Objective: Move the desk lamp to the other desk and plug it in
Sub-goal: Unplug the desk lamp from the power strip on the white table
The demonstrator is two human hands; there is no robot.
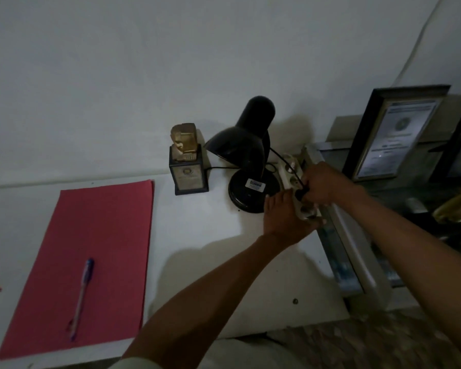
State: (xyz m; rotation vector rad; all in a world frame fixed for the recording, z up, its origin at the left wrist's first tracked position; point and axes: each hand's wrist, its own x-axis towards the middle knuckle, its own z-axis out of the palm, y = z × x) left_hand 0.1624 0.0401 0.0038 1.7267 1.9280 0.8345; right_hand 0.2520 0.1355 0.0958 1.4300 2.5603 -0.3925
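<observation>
A black desk lamp [246, 153] stands unlit on the white desk [197, 235] near the wall, its shade tilted down to the left. Its black cord [282, 159] runs right to a white power strip [290, 174] lying along the desk's right edge. My left hand [282, 219] grips the near end of the power strip. My right hand [322, 185] is closed on the lamp's black plug [301, 194] at one of the strip's sockets. Whether the plug is fully seated is hidden by my fingers.
A small trophy on a dark base [188, 163] stands left of the lamp. A red folder [96, 251] with a pen [81, 296] lies at the left. A cabinet [357, 249] with framed certificates [391, 134] adjoins the desk on the right.
</observation>
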